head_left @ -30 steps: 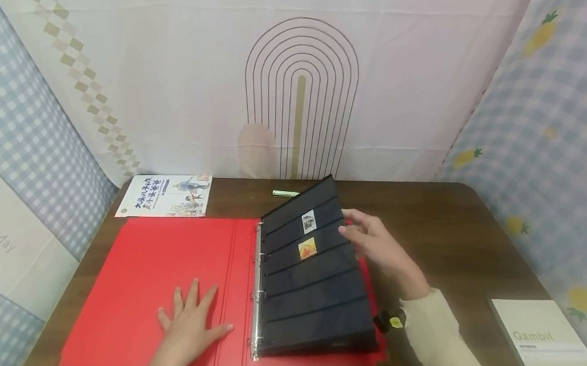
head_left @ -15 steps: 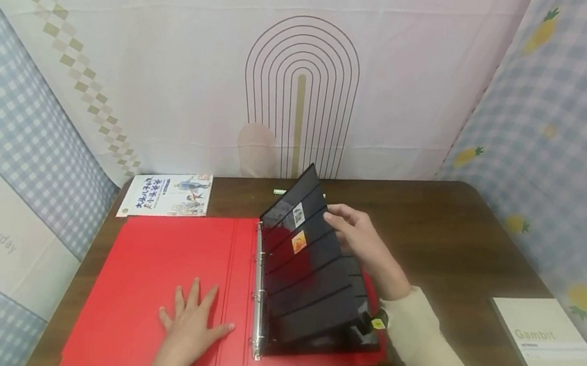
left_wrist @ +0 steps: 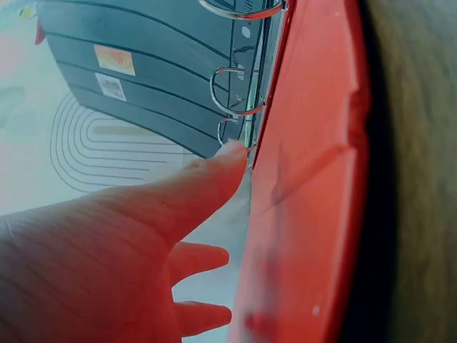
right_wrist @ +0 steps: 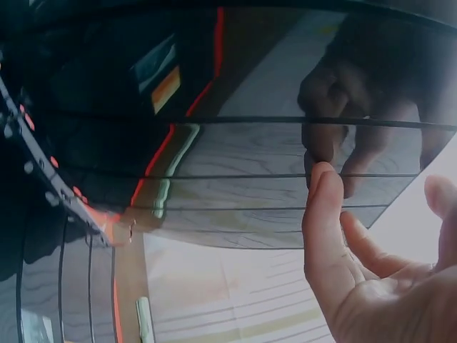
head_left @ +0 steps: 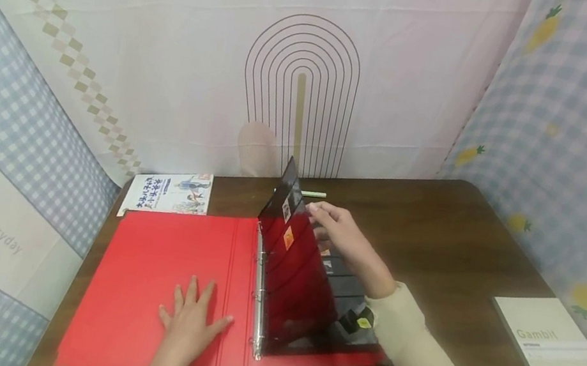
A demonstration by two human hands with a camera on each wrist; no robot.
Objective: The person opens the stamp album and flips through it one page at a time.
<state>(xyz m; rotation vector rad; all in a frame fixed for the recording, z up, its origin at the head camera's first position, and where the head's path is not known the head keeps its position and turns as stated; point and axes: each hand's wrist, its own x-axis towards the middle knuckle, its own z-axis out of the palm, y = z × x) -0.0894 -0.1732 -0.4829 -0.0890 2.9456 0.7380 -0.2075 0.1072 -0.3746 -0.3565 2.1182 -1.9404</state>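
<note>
A red ring binder [head_left: 158, 257] lies spread on the table, its metal rings [head_left: 259, 294] down the middle. My left hand [head_left: 188, 324] rests on the bare left cover with fingers splayed. At the outer edge of a glossy black stamp page [head_left: 302, 288], my right hand [head_left: 343, 233] pinches it and holds it steeply raised from the rings. That page carries an orange stamp [head_left: 289, 238] and a grey stamp [head_left: 285, 210]. Below it lies another black page [head_left: 343, 285] with small stamps, partly hidden by my right hand and sleeve. The right wrist view shows fingertips [right_wrist: 323, 175] against the shiny sheet.
An illustrated booklet [head_left: 166, 193] lies at the back left, beside the binder's far edge. Behind the raised page is a pale green pen [head_left: 313, 194]. A "Gambit" notebook [head_left: 560, 364] lies at the right on the brown table [head_left: 448, 235]. Patterned cloths hang around the table.
My right hand has moved left, lifting the black page from a low slant to nearly upright and uncovering the page below. The left hand has stayed in place.
</note>
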